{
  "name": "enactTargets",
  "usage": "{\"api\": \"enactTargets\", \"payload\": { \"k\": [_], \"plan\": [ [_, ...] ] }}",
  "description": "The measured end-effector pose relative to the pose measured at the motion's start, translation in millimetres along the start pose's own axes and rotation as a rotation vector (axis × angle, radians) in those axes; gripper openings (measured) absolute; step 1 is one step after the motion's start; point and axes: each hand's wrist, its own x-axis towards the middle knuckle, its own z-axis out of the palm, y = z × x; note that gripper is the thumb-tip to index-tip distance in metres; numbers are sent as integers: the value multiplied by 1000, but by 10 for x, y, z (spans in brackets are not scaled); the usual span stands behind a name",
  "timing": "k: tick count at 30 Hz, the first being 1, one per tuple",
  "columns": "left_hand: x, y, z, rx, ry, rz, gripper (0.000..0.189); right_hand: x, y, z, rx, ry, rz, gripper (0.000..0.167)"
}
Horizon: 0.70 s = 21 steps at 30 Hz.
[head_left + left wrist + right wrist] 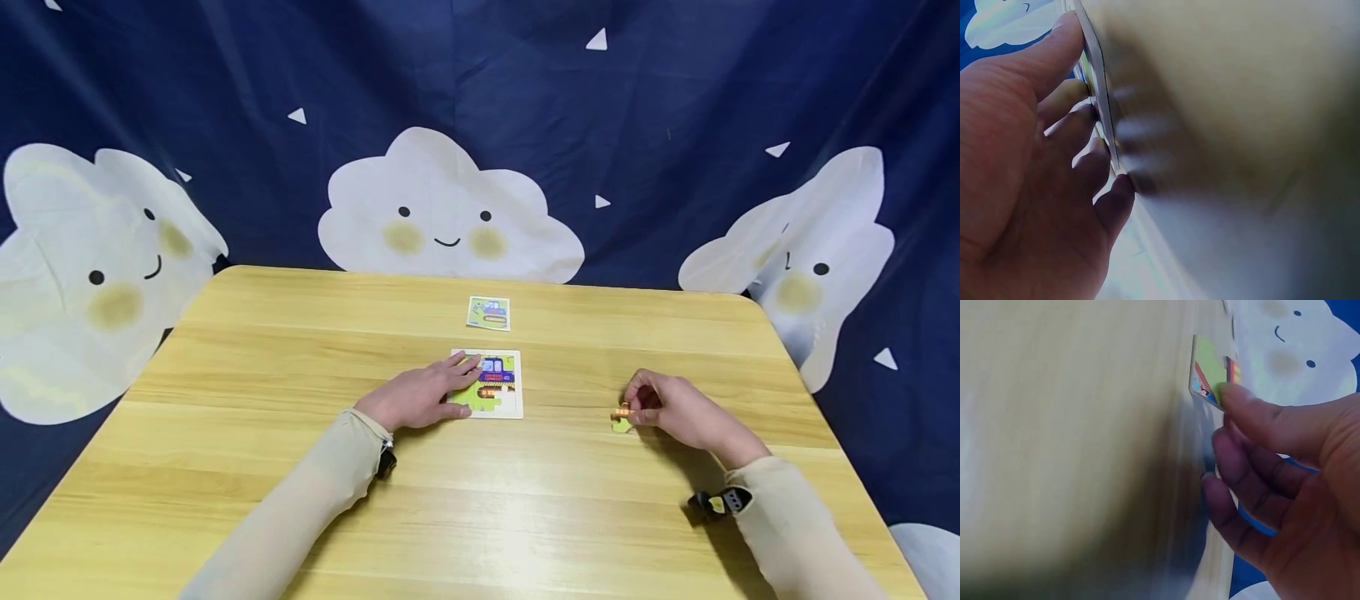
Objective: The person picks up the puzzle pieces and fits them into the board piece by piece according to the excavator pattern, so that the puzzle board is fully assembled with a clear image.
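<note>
A small jigsaw puzzle [498,379] in a white-edged tray lies on the table, its picture a blue vehicle on green, with the lower right part showing the white base. My left hand [423,394] rests over the tray's left side, fingers spread on its surface and thumb along the near edge; the left wrist view shows the tray's rim [1102,87] beside the fingertips. To the right, my right hand [678,410] pinches a puzzle piece [622,421] between thumb and fingers. In the right wrist view the green piece [1210,365] stands out past the thumb tip, tilted close over the table.
Behind the tray lies a small picture card [489,313] with a similar vehicle. The wooden table [300,333] reaches back to a dark blue curtain [487,75] printed with white clouds. Both wrists wear black straps.
</note>
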Motion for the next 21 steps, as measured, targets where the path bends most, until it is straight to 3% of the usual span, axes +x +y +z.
{"api": "enactTargets", "payload": {
  "k": [6, 11, 21],
  "plan": [
    [-16, -8, -3, -11, 11, -1, 66, 134, -152, 89, 31, 75, -22, 14],
    [-23, 7, -22, -14, 6, -1, 66, 316, -346, 197, 127, 99, -27, 10],
    [-3, 45, -34, -1, -20, -13, 64, 662, -649, 505, 224, 83, -29, 12]
  ]
}}
